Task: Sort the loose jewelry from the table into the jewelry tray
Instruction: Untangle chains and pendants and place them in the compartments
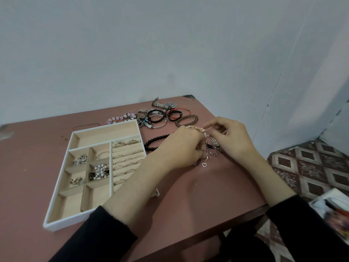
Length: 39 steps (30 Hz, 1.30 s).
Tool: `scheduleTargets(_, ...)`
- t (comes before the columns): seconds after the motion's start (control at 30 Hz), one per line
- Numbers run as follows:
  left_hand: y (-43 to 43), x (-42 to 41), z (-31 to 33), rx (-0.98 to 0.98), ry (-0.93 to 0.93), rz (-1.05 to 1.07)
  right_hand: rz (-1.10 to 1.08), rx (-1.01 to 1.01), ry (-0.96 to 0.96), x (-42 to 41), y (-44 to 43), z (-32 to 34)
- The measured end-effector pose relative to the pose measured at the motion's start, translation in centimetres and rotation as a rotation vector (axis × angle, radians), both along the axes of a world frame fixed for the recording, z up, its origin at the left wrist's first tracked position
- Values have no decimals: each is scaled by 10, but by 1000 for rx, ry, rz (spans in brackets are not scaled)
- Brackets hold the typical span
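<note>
Table (188, 195): jewelry tray (56, 188) lying left of your hands, left hand (181, 148) nearer it. Your left hand and right hand (232, 138) both pinching charm bracelet (198, 128), lifted just above table, strand running left-right between fingertips, heart charm (204, 164) dangling below.

Both arms: long black soft-fabric sleeves, left sleeve (105, 235), right sleeve (309, 224). Plain cuffs, edges slightly fuzzy, ending mid-forearm. Beyond them left hand (181, 148), right hand (232, 138) uncovered.
</note>
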State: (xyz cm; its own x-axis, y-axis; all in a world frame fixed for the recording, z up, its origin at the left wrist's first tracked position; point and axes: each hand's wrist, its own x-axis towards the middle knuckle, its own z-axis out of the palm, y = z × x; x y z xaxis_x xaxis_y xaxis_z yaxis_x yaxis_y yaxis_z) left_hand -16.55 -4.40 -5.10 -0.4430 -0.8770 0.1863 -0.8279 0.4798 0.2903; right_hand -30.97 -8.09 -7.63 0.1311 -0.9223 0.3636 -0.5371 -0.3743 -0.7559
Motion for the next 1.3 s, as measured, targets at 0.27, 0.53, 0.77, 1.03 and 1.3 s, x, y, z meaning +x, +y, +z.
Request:
scheduleTargets(0.27,10,10,15,54,380,109,-26,-3,-43,-3,1,3)
scheduleTargets(0.53,16,18,30,8,647,146,114,110,218,-15,7,22)
scheduleTargets(0.77,19,21,33,24,690,150,270,220,646,-24,12,38)
scheduleTargets(1.03,21,21,33,25,699,156,256,185,706,-18,11,35)
scheduleTargets(1.3,22,27,34,40,746,188,258,58,243,-12,15,56)
